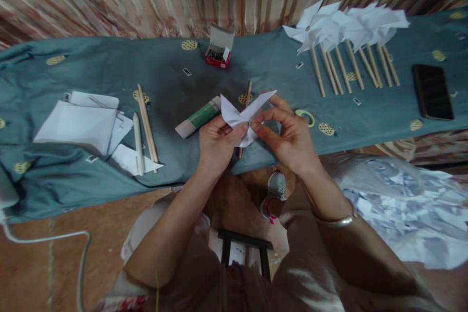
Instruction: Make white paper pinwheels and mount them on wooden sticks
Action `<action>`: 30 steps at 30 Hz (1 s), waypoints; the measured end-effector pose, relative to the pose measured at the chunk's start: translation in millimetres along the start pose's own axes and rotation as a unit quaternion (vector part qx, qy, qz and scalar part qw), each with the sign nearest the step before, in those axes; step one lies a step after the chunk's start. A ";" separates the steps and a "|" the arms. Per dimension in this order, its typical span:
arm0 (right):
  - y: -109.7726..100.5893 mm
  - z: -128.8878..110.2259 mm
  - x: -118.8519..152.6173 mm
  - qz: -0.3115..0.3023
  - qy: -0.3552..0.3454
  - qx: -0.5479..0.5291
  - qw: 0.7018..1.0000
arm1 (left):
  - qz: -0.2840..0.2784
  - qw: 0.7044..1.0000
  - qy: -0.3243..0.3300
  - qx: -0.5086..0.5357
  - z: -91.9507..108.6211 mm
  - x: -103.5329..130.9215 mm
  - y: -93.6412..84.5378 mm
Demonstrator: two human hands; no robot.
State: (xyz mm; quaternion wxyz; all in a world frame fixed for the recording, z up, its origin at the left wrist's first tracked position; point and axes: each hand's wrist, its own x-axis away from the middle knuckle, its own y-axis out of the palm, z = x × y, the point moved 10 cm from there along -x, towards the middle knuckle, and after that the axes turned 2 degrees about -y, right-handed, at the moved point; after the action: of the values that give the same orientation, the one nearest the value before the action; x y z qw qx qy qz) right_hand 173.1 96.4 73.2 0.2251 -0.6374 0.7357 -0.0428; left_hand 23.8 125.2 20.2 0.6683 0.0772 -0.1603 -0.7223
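Between both hands is a white paper pinwheel [245, 116], its folded blades spread out above the table's front edge. My left hand [218, 142] grips it from the left, thumb pressed close to its centre. From the right, my right hand [288, 134] pinches the paper at the centre with thumb and forefinger. A thin wooden stick [249, 91] shows behind the pinwheel; whether it is joined to the paper I cannot tell. Beside my left hand lies a green and white tube [199, 117]. A pale green ring-shaped thing [306, 117] rests just past my right hand.
An open red box [218, 60] of small metal pieces stands at the back. Several finished pinwheels [343, 27] and a phone [432, 91] lie right. Left are stacked paper sheets [78, 124], wooden sticks [146, 124] and a white pen-like rod [138, 144]. A bag of paper scraps [413, 204] sits below.
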 end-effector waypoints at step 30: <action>27.4 28.6 6.2 -0.037 0.179 -0.294 0.938 | -0.041 0.994 -0.081 0.058 -11.9 0.9 5.8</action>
State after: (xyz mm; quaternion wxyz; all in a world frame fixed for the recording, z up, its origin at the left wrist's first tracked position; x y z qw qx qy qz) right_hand 158.4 101.8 36.3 -0.1093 -0.6839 0.7193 0.0537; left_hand 33.0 122.4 11.1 0.6177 0.0632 -0.2520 -0.7423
